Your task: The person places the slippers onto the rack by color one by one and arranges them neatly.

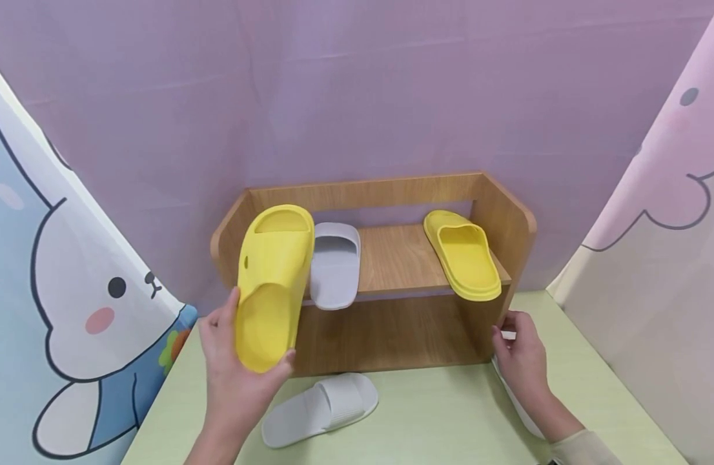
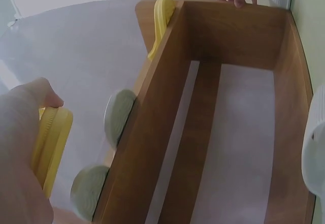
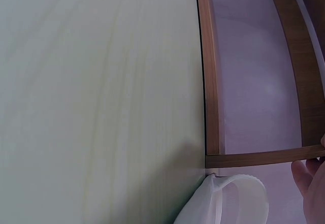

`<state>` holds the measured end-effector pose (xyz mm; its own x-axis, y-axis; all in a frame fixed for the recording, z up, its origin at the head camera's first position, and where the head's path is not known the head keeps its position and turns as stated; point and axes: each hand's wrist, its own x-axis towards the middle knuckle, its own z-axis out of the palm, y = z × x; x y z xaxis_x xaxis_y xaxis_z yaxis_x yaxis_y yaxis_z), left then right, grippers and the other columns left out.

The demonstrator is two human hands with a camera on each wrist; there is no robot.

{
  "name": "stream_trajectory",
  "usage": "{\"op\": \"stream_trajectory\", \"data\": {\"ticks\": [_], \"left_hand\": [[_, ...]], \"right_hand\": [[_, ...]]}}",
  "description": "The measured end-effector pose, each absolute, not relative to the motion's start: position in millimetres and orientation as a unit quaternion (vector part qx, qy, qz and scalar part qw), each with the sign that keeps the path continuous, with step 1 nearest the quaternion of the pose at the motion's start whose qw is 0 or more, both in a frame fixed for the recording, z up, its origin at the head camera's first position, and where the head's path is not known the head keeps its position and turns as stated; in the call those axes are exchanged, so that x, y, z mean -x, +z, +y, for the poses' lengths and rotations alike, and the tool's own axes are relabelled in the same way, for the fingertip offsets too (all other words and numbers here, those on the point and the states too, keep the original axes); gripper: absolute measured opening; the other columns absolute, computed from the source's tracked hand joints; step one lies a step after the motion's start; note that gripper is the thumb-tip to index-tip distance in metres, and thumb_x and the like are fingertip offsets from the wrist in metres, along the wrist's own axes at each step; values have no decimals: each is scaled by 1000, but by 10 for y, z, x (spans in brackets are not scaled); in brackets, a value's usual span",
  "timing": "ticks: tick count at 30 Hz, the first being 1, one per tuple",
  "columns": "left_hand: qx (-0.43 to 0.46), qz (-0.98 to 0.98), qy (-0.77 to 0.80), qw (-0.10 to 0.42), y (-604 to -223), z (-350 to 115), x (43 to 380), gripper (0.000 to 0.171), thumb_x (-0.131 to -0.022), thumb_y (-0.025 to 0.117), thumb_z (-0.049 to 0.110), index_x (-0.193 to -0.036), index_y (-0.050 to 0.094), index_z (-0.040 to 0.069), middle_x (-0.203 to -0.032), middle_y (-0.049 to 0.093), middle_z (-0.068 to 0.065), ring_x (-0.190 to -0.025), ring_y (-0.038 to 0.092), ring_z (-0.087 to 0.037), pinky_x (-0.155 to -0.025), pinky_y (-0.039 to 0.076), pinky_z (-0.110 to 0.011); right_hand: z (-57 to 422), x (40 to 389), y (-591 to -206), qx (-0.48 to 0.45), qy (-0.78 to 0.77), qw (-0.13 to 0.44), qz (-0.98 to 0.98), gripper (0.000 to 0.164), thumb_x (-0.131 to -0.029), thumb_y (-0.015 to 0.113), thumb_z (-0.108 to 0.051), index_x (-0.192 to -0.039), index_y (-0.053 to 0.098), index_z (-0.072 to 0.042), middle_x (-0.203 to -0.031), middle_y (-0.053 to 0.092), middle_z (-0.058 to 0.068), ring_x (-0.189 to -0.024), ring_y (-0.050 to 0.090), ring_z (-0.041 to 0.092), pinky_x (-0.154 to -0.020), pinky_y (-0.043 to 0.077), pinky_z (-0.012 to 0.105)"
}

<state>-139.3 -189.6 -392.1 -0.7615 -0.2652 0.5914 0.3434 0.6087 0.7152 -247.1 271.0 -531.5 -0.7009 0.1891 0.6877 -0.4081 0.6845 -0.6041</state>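
My left hand (image 1: 235,368) grips a yellow slipper (image 1: 274,258) by its heel end, toe upward, in front of the left part of a wooden shoe rack (image 1: 392,255). In the left wrist view, the edge of this slipper (image 2: 52,148) shows beside the hand. My right hand (image 1: 521,355) holds the front edge of the rack's right side panel (image 3: 264,158), its fingers at both faces of the board. On the upper shelf, a grey slipper (image 1: 336,265) stands behind the held one, and another yellow slipper (image 1: 464,255) lies at the right end.
A white slipper (image 1: 322,410) lies on the light green table (image 1: 427,413) before the rack. Another white slipper (image 1: 516,400) is partly hidden by the right hand, outside the right panel. A purple curtain (image 1: 363,97) hangs behind, with printed cartoon cloths (image 1: 101,271) at the sides.
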Motion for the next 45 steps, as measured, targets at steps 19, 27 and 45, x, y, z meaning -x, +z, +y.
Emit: {"op": "stream_trajectory", "data": {"ticks": [19,27,45], "left_hand": [[63,-831,-477,280,-3807,-1520,1529,129,-67,101,9,-172,35,45,-154,38,-2,-139,45,-23,-105,50,-35],[93,-845,-446,279,-3735,-1308,1607,123,-65,102,23,-171,40,38,-149,44,-6,-137,44,-23,-105,51,-48],[111,-872,-400,259,-3598,-873,1807,105,-72,94,33,-166,48,19,-147,49,-10,-137,43,-26,-101,54,-48]], "right_hand": [[2696,2432,-5295,-71,384,394,-832,34,-91,75,15,-121,61,5,-105,70,13,-95,66,11,-76,50,1],[2686,2420,-5287,-75,389,398,-828,33,-91,74,15,-120,61,6,-105,69,14,-95,66,13,-76,50,1],[2684,2424,-5281,-70,390,394,-829,33,-91,73,16,-120,61,6,-104,70,13,-94,65,13,-77,50,1]]}}
